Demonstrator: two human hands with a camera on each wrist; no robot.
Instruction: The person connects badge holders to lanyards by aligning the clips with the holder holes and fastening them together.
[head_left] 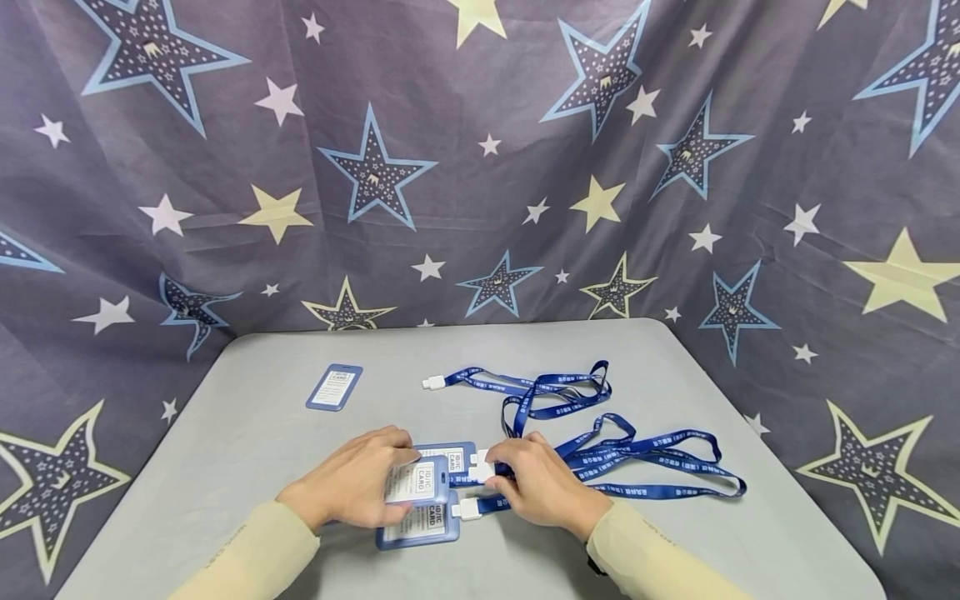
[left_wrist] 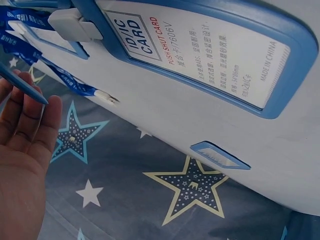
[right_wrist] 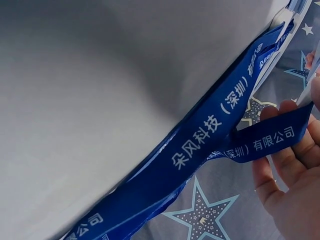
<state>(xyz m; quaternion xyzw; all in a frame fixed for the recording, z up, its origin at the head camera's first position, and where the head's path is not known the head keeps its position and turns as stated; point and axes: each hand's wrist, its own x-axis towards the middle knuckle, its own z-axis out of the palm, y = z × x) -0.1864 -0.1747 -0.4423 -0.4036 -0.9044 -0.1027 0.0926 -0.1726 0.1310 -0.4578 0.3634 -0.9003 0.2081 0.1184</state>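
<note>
My left hand [head_left: 356, 479] holds a blue ID card holder [head_left: 412, 482] by its sides, raised over two others. In the left wrist view only an edge of that holder [left_wrist: 27, 87] shows in the fingers. Beneath it lie a lower card holder [head_left: 420, 527] with a white clip [head_left: 468, 508] at its slot, and an upper card holder [head_left: 459, 452] partly covered. With thumb and fingers my right hand [head_left: 543, 483] pinches a white lanyard clip [head_left: 480, 468], close to the raised holder but apart from its slot. Its blue printed strap [right_wrist: 272, 137] runs across the fingers.
Loops of blue lanyards [head_left: 660, 458] spread to the right of my right hand. Farther back lies another blue lanyard [head_left: 558, 387] with a white clip [head_left: 433, 382]. A separate card holder [head_left: 334, 387] rests at the back left of the grey table [head_left: 247, 417]. A star-patterned cloth [head_left: 465, 167] hangs behind.
</note>
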